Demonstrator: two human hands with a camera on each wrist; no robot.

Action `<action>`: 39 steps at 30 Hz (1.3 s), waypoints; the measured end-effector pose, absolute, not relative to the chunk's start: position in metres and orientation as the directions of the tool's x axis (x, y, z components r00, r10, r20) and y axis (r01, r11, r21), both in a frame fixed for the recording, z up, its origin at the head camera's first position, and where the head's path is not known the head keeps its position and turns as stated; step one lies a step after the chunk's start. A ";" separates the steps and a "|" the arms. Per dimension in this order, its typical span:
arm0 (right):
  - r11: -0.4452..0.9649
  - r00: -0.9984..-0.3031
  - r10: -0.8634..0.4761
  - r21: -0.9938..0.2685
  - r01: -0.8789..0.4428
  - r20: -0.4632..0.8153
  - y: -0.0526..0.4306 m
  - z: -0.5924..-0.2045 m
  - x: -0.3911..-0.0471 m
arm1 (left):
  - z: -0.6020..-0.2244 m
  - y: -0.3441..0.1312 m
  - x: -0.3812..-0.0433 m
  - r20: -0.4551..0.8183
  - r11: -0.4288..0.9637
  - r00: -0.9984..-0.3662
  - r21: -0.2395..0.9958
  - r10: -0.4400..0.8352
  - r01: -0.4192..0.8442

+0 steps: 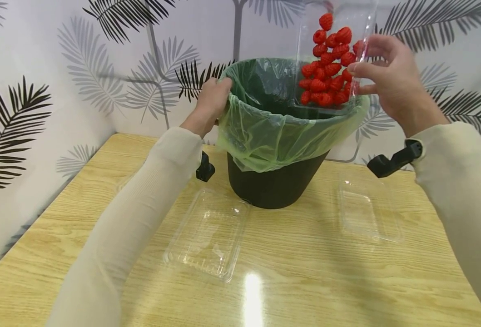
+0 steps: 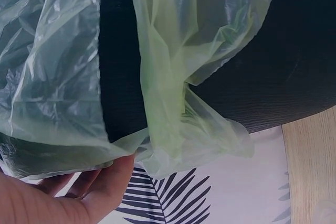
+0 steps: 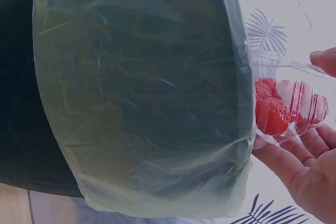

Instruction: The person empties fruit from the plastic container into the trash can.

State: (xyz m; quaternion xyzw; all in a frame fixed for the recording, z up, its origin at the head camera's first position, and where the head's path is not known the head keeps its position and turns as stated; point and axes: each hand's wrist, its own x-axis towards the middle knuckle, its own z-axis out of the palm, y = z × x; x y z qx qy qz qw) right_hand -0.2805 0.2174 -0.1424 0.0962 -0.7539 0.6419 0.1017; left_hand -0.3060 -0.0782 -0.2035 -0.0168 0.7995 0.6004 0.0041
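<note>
A black trash bin (image 1: 273, 188) stands on the table, lined with a translucent green plastic bag (image 1: 281, 141) folded over its rim. My left hand (image 1: 213, 103) grips the bin's left rim through the bag; in the left wrist view its fingers (image 2: 113, 182) lie under the bag's edge. Over the right part of the opening, my right hand (image 1: 397, 77) holds a clear plastic container (image 1: 307, 36), tipped steeply. Red raspberries (image 1: 328, 77) are gathered toward its lower end. The right wrist view shows the thumb (image 3: 324, 61) on one side of the container and fingers beneath.
An open clear plastic container (image 1: 207, 234) lies on the wooden table (image 1: 297, 281) in front of the bin. Another clear plastic piece (image 1: 364, 211) lies to the right. Behind the bin rises a wall (image 1: 113, 54) with a leaf pattern.
</note>
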 end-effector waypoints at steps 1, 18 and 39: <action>0.170 -0.959 -0.014 -0.944 -0.283 0.285 0.217 -0.142 -0.280 | -0.203 -0.078 -0.306 -0.027 0.281 -0.999 0.959 -0.023 -0.032; 0.162 -0.924 -0.038 -0.910 -0.383 0.382 0.215 -0.144 -0.280 | -0.202 -0.078 -0.306 -0.031 0.284 -0.999 0.958 -0.015 -0.034; 0.107 -0.919 -0.072 -0.913 -0.394 0.388 0.217 -0.144 -0.278 | -0.204 -0.079 -0.307 -0.028 0.281 -0.999 0.959 -0.021 -0.033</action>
